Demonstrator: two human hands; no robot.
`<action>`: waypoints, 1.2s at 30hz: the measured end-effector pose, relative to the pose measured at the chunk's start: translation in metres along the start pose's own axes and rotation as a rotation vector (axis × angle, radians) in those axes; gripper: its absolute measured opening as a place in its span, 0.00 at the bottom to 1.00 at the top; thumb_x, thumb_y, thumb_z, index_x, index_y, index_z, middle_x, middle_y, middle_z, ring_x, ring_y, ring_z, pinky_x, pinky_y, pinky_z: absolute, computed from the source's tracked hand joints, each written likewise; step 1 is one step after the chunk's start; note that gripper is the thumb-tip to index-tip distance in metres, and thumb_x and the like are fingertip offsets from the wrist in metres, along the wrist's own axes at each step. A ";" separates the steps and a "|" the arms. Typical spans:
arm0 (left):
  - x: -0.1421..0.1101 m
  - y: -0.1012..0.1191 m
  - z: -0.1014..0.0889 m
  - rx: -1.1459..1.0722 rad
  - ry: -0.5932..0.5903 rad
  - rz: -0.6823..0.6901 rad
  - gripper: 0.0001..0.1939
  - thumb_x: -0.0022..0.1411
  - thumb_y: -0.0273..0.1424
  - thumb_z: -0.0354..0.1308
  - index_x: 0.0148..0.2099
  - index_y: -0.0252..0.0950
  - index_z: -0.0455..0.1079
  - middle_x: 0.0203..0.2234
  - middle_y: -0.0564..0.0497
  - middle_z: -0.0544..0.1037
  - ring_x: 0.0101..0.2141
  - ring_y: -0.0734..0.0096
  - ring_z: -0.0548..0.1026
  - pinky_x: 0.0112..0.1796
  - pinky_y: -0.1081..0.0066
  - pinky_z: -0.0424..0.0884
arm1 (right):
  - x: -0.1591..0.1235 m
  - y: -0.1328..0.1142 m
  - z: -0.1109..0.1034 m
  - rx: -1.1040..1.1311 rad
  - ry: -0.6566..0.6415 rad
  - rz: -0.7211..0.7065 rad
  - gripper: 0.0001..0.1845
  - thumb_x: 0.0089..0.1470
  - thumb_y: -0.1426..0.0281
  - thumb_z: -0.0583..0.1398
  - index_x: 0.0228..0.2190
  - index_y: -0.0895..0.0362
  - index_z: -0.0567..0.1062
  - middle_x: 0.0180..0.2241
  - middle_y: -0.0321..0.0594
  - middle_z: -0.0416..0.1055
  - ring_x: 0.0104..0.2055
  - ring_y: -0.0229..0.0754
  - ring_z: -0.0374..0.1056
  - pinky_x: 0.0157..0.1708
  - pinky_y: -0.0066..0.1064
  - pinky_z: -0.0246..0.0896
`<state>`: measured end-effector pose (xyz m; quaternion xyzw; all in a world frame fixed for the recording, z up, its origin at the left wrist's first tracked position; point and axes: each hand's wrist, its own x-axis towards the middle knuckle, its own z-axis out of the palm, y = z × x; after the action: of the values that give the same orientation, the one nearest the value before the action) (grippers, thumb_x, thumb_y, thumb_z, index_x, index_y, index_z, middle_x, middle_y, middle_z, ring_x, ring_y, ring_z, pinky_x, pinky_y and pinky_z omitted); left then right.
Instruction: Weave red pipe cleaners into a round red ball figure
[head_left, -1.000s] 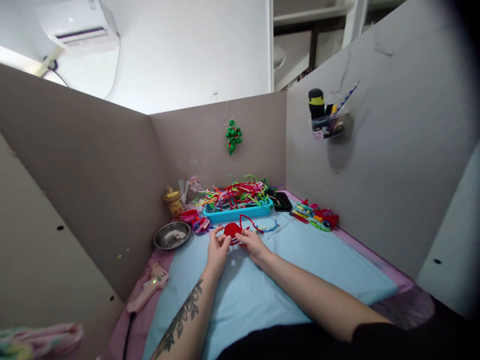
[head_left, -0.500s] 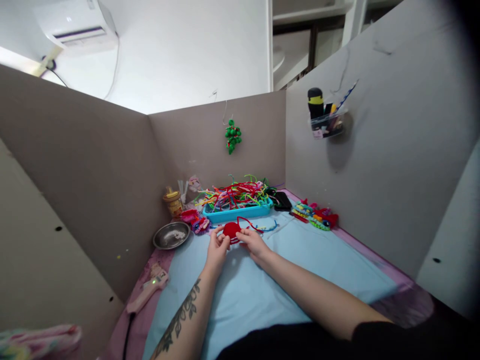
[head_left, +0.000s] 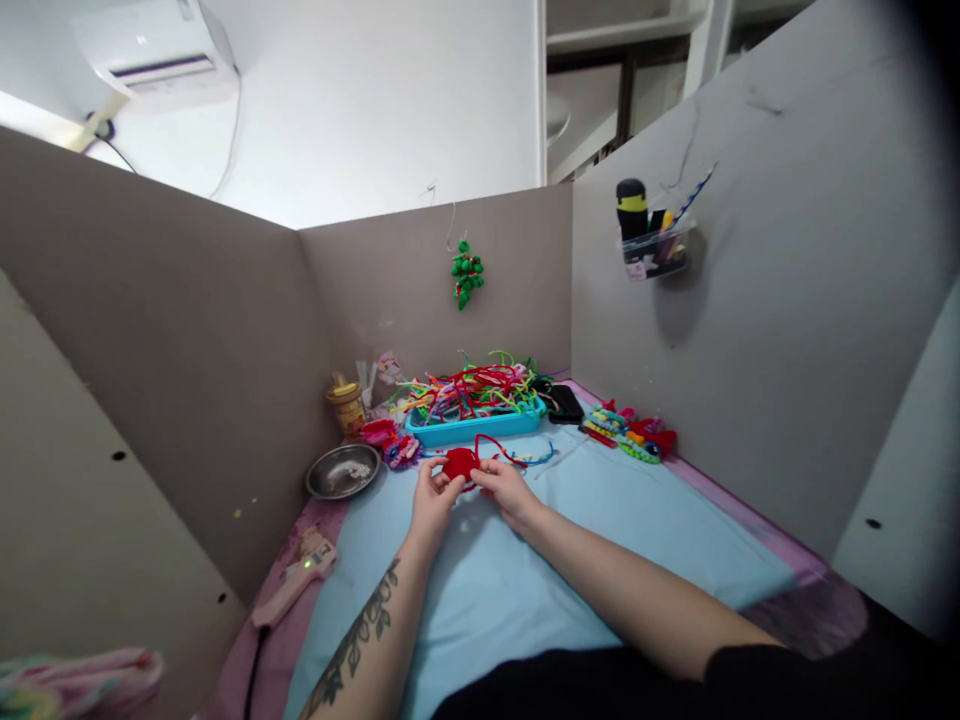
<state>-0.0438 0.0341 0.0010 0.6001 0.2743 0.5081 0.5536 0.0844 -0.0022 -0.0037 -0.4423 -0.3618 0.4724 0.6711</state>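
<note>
Between both hands, above the blue cloth [head_left: 525,570], is a small rounded red piece that looks like pipe cleaner work [head_left: 460,464]. My left hand [head_left: 433,496] pinches its left side, thumb in front and fingers behind. On the other side, my right hand [head_left: 504,486] grips the right edge between thumb and fingers. A loose red strand [head_left: 491,442] loops up from the piece and trails to the right. Beyond the hands stands a blue tray [head_left: 476,430] heaped with colourful pipe cleaners [head_left: 480,388].
At left are a metal bowl [head_left: 330,482] with small pale bits, a pink glue gun [head_left: 300,580] with a lit green light, and a yellow-lidded jar [head_left: 346,402]. Colourful finished pieces [head_left: 630,430] and a black phone-like object [head_left: 564,404] lie at right. Grey panels [head_left: 435,320] enclose the table.
The red piece has turned slightly in my fingers and shifted a little left. My left thumb now lies further across its lower edge. Everything else stays put.
</note>
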 end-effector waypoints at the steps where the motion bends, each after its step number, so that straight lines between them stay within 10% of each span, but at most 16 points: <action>1: 0.000 0.000 0.000 0.008 -0.001 0.002 0.21 0.48 0.34 0.63 0.42 0.38 0.59 0.17 0.60 0.69 0.17 0.80 0.64 0.21 0.79 0.57 | 0.001 0.000 0.000 -0.001 0.000 -0.009 0.18 0.31 0.61 0.68 0.15 0.57 0.65 0.16 0.30 0.63 0.21 0.32 0.54 0.24 0.27 0.45; 11: -0.001 0.004 -0.001 0.169 -0.001 0.091 0.23 0.44 0.33 0.66 0.45 0.37 0.72 0.37 0.48 0.77 0.21 0.77 0.68 0.25 0.74 0.65 | 0.002 0.002 -0.002 0.008 0.000 -0.013 0.19 0.32 0.58 0.68 0.16 0.58 0.67 0.18 0.32 0.65 0.23 0.34 0.57 0.25 0.27 0.48; 24: 0.000 0.000 -0.007 0.254 0.027 0.111 0.11 0.46 0.33 0.64 0.34 0.36 0.78 0.28 0.46 0.80 0.30 0.64 0.75 0.32 0.68 0.70 | 0.001 0.004 0.000 0.012 -0.035 0.029 0.17 0.33 0.59 0.68 0.18 0.59 0.71 0.19 0.33 0.67 0.24 0.34 0.58 0.26 0.27 0.49; 36: -0.001 0.005 -0.005 0.141 0.023 0.034 0.20 0.45 0.36 0.66 0.41 0.33 0.76 0.26 0.48 0.79 0.21 0.74 0.69 0.20 0.75 0.62 | 0.000 -0.002 -0.002 0.050 0.008 0.051 0.17 0.32 0.59 0.67 0.18 0.58 0.70 0.21 0.35 0.68 0.27 0.37 0.60 0.26 0.28 0.50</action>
<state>-0.0494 0.0337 0.0044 0.6362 0.3056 0.5037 0.4982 0.0868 -0.0025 -0.0029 -0.4361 -0.3359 0.4965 0.6712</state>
